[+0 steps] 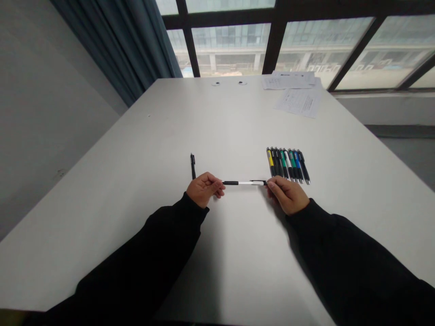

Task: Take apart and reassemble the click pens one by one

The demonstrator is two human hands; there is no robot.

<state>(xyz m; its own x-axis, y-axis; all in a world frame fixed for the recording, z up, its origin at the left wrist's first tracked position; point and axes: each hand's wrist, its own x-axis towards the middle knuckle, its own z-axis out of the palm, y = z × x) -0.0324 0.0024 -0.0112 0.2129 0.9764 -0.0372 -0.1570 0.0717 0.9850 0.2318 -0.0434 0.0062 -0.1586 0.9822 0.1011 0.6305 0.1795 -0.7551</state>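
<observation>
Both of my hands hold a white-and-black retractable pen (243, 183) level above the white table (112, 199). My left hand (204, 189) grips its black end, and my right hand (287, 194) pinches the end with the black clip. Just left of my left hand, a small black pen (193, 165) lies on the tabletop, pointing away from me. Beyond my right hand, several pens with coloured barrels (288, 165) lie side by side, including yellow, green and blue ones.
Printed paper sheets (299, 102) lie at the table's far right corner. Two round cable grommets (229, 83) sit near the far edge, beyond which is a window (231, 45). A dark blue curtain (115, 40) hangs at the far left.
</observation>
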